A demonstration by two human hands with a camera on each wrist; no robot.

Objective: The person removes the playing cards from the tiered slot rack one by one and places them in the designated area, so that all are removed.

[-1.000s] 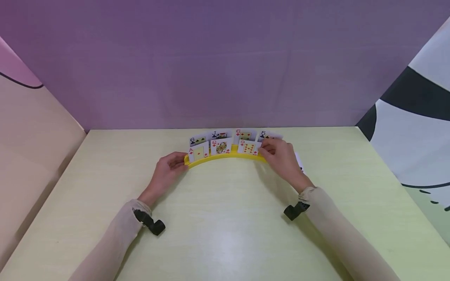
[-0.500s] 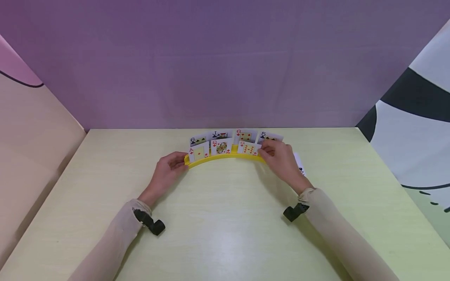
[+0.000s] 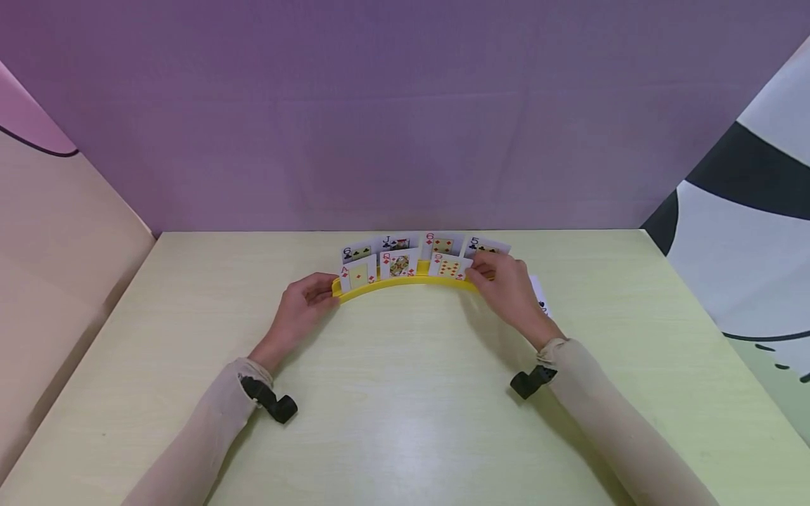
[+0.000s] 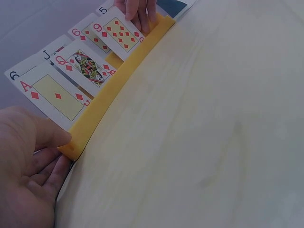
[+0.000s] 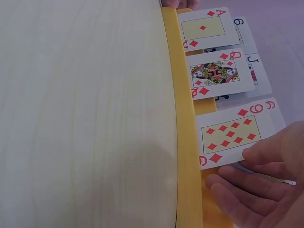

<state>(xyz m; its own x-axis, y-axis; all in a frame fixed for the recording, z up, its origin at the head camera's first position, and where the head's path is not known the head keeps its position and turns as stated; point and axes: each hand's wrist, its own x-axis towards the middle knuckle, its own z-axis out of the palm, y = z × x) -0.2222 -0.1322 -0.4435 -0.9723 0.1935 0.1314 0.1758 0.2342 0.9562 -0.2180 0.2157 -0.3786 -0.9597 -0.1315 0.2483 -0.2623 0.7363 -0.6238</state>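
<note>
We face a purple wall [image 3: 405, 112] rising behind a pale, wood-grained table [image 3: 405, 393]; a black-and-white patterned panel [image 3: 753, 176] flanks its right side. Near the table's far edge we see a curved yellow rack [image 3: 405, 280], cards upright in two rows. The left hand [image 3: 300, 306] pinches the rack's left end; the right hand [image 3: 506, 287] pinches the nine of diamonds [image 3: 448, 266], in the front row.

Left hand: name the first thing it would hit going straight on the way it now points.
The yellow card holder, whose end the left hand pinches; just beyond that, probably the ace of diamonds, though depth is hard to judge.
</note>
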